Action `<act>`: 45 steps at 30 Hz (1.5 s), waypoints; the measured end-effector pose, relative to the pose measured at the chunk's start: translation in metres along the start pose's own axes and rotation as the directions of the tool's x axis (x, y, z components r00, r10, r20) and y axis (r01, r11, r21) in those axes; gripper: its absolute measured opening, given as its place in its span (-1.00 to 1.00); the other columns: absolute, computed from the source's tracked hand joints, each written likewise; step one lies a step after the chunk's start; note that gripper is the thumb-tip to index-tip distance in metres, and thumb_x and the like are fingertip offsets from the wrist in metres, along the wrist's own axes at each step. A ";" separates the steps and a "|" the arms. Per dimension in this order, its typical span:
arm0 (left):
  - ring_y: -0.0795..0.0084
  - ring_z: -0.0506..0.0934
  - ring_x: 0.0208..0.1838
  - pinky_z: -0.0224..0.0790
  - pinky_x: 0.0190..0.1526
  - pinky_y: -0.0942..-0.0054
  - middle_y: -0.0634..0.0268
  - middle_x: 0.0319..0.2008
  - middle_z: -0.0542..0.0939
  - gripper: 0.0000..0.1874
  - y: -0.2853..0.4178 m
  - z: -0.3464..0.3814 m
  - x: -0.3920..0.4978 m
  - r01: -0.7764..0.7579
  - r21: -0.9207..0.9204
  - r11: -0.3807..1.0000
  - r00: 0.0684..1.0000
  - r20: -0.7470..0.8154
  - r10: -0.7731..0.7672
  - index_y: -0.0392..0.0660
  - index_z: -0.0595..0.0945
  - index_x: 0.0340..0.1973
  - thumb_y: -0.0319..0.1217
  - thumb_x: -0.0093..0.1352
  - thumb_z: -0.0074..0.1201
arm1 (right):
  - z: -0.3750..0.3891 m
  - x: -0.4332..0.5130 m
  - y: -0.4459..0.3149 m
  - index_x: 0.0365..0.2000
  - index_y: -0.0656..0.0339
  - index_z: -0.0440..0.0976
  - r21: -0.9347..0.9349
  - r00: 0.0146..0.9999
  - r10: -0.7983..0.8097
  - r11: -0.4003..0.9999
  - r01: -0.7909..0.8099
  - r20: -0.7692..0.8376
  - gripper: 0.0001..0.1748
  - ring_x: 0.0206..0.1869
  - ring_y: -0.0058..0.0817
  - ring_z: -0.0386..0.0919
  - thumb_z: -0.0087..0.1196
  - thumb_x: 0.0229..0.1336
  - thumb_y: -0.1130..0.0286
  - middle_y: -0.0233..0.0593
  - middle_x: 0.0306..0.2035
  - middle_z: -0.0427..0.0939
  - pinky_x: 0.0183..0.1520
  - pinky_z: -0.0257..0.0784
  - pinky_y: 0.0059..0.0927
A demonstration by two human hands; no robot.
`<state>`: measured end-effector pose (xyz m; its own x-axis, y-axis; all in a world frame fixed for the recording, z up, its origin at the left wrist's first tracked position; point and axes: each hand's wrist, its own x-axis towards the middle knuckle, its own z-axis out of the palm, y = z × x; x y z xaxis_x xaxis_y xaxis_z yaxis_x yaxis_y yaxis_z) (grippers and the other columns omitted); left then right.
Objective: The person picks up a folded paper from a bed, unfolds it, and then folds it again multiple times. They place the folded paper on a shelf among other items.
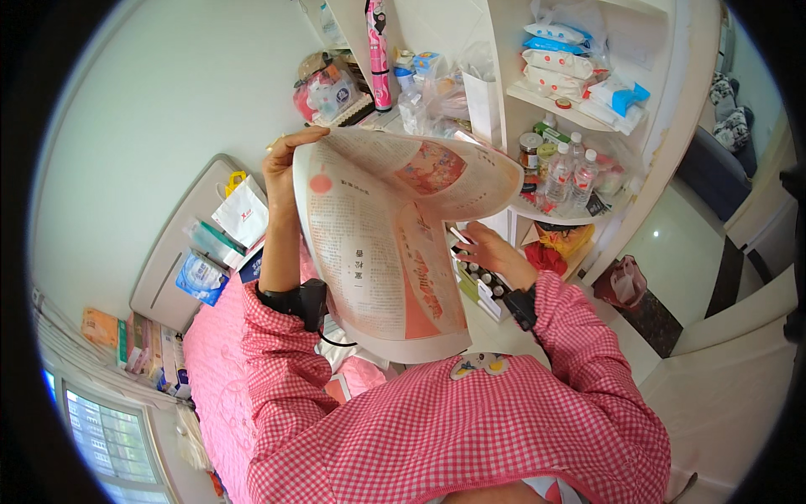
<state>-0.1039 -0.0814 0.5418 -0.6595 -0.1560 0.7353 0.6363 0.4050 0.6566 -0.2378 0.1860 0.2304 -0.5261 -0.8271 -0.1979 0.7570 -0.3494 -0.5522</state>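
Note:
My left hand [289, 157] grips the top left edge of a newspaper [378, 252], with the thumb hidden behind the pages. The sheets hang down in front of my chest, and one part folds over to the right. Printed columns and red-orange pictures cover them. To the right of the paper is my right hand [497, 252], its fingers bent and pointing left. A narrow white strip [461, 235] shows at its fingertips; whether the hand holds it cannot be told. Below that hand, partly covered, is an open box of cans or bottles [485, 280].
A bed with a pink quilt [217, 353] lies at left, bags against its headboard [182, 246]. Ahead, a white shelf unit [554, 217] bears water bottles [584, 173], jars and wipe packs [560, 63]. A dark red bag [622, 281] sits on the floor by the doorway.

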 end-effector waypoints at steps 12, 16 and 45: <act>0.32 0.56 0.01 0.35 0.14 0.44 0.05 -0.07 0.64 -0.72 -0.038 -0.067 -0.036 0.295 -0.114 0.949 0.955 0.073 -0.288 -0.37 0.64 -0.15 -0.64 0.27 -0.10 | 0.001 -0.006 -0.045 0.06 0.19 0.36 -0.221 0.902 -0.422 0.892 0.395 -0.090 -0.63 -0.03 -0.47 0.53 0.06 0.29 0.34 -0.28 -0.02 0.52 -0.03 0.49 -0.33; 0.39 0.58 -0.08 0.38 0.04 0.50 0.09 -0.12 0.64 -0.73 -0.054 -0.067 -0.047 0.465 -0.241 0.852 0.883 0.059 -0.466 -0.36 0.63 -0.15 -0.52 0.35 -0.12 | 0.020 -0.032 -0.095 0.03 0.28 0.36 -0.346 0.794 -0.604 0.761 0.548 -0.070 -0.69 -0.06 -0.47 0.53 -0.03 0.34 0.37 -0.26 -0.02 0.51 -0.02 0.49 -0.39; 0.39 0.51 0.05 0.43 0.00 0.50 0.18 0.11 0.47 -0.67 -0.134 0.005 -0.086 0.418 -0.043 0.907 0.904 0.123 -0.410 -0.33 0.68 -0.19 -0.73 0.11 0.26 | 0.056 -0.170 -0.129 -0.09 0.35 0.52 -0.821 0.612 -0.784 0.415 0.392 -0.104 -0.62 -0.28 -0.64 0.51 0.16 0.01 0.70 -0.37 -0.28 0.58 -0.16 0.44 -0.60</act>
<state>-0.1344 -0.1177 0.3897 -0.9064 -0.1960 0.3741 0.3188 0.2636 0.9104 -0.2237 0.3471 0.3807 -0.9559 -0.1864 0.2271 -0.2099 -0.1077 -0.9718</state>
